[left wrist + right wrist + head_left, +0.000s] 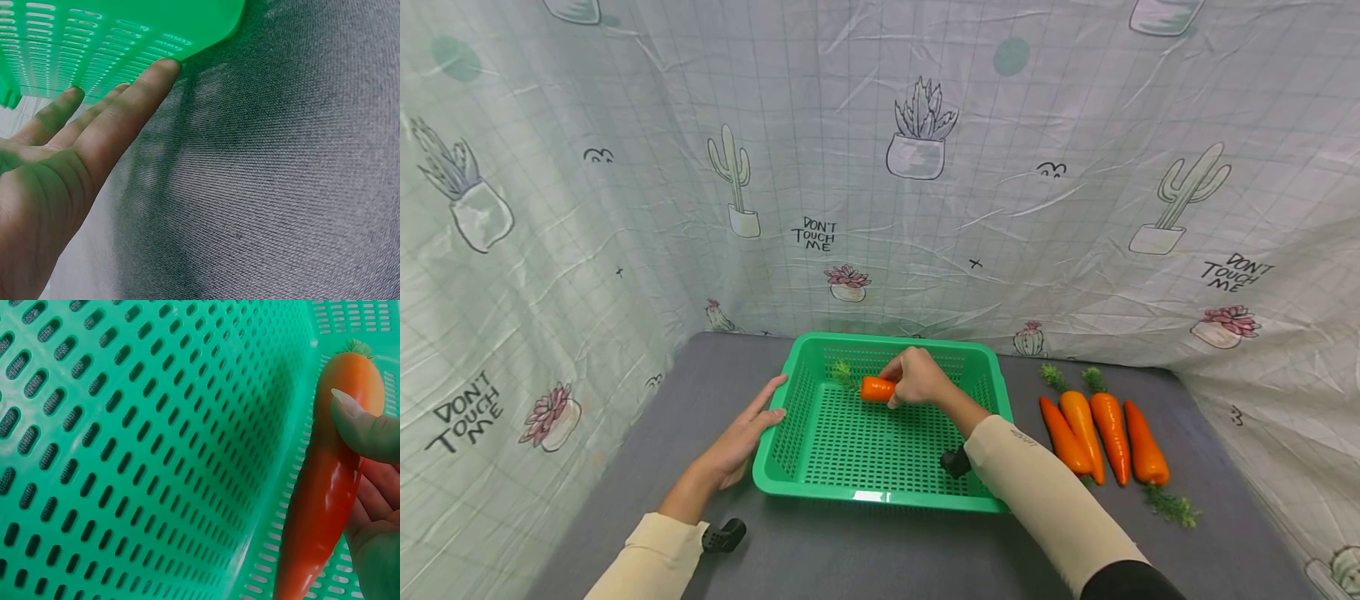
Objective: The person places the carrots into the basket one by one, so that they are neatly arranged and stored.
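Note:
My right hand [917, 379] reaches into a green perforated plastic basket [880, 498] and grips an orange carrot [877, 389] near the far side. The carrot's leafy green top [844, 375] points left in the head view. In the right wrist view the thumb lies across the thick end of the carrot [325, 481], whose tip runs down toward the lower edge. My left hand [747, 433] touches the basket's left side. Its fingers [134, 103] are straight against the slotted outer wall [119, 37] in the left wrist view.
To the right of the basket several carrots [1110, 425] lie side by side on the grey cloth surface [820, 554]. Their leafy tops point different ways. A light curtain [970, 208] printed with potted plants hangs behind and on both sides.

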`<action>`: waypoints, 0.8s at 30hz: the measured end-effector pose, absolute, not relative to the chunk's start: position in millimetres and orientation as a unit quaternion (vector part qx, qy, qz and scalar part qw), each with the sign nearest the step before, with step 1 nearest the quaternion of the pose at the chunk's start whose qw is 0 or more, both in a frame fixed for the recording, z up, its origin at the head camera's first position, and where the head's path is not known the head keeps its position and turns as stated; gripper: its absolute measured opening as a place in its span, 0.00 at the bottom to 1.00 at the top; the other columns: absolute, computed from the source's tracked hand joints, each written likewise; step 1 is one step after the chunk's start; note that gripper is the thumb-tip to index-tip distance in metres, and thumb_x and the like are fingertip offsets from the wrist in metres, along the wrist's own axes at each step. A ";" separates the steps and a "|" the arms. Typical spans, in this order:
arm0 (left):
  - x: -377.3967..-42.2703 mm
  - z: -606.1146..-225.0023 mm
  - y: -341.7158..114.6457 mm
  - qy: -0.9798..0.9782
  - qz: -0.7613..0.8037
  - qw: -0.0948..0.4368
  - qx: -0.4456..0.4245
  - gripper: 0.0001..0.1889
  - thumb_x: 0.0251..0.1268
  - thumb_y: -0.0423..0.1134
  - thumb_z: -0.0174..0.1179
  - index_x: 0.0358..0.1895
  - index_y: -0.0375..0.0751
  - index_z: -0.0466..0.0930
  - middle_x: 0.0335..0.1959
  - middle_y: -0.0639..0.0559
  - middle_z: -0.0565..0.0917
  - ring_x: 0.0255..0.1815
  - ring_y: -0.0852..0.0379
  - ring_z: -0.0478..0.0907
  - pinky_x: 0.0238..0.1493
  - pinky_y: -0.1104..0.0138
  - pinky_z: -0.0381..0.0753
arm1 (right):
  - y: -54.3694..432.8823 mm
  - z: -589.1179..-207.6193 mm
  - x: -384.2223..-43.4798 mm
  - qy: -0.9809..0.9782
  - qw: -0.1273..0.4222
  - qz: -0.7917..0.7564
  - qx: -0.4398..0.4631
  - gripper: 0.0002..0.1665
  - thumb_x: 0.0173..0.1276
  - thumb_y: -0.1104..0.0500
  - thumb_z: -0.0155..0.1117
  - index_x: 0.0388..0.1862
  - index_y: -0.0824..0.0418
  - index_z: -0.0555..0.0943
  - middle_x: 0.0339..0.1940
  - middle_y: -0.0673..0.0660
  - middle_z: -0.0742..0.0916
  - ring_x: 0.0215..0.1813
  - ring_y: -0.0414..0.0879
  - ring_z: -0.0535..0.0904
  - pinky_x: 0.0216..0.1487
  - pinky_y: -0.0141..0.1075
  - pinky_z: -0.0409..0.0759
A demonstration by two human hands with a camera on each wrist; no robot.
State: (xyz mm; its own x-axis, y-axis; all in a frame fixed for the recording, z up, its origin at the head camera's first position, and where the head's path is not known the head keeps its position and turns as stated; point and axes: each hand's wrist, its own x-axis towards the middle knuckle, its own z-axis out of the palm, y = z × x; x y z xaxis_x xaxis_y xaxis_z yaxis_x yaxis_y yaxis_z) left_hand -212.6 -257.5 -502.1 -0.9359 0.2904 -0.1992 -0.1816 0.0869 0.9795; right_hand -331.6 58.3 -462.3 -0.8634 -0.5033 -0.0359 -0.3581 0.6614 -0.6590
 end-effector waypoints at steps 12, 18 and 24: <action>-214.1 -503.2 -256.9 0.732 0.660 0.166 0.038 0.35 0.85 0.50 0.46 0.86 0.68 0.39 0.85 0.39 0.45 0.70 0.39 0.73 0.54 0.57 0.84 | 60.1 -470.0 -333.7 0.906 0.105 -0.337 -0.234 0.27 0.45 0.71 0.87 0.47 0.63 0.92 0.44 0.59 0.94 0.43 0.48 0.90 0.47 0.40 0.88; -214.2 -503.4 -257.5 0.736 0.657 0.162 0.035 0.35 0.85 0.50 0.46 0.86 0.68 0.40 0.86 0.40 0.45 0.70 0.41 0.71 0.54 0.59 0.83 | 59.6 -472.2 -335.4 0.908 0.098 -0.328 -0.241 0.27 0.46 0.70 0.87 0.49 0.63 0.91 0.46 0.59 0.94 0.45 0.49 0.90 0.49 0.42 0.88; -213.6 -502.7 -257.6 0.738 0.655 0.159 0.031 0.35 0.85 0.50 0.46 0.86 0.68 0.40 0.86 0.40 0.44 0.70 0.41 0.72 0.53 0.59 0.83 | 58.4 -475.6 -337.4 0.903 0.116 -0.331 -0.248 0.28 0.47 0.71 0.85 0.51 0.64 0.91 0.47 0.59 0.93 0.47 0.50 0.90 0.50 0.42 0.88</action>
State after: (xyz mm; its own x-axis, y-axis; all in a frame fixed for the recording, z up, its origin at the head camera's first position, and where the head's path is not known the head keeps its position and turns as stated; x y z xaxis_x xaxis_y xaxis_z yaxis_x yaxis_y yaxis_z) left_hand -213.6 -257.6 -502.7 -0.9475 0.2544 -0.1938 -0.1624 0.1393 0.9769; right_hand -337.4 58.4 -475.6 -0.8495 -0.5256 -0.0457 -0.3714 0.6573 -0.6557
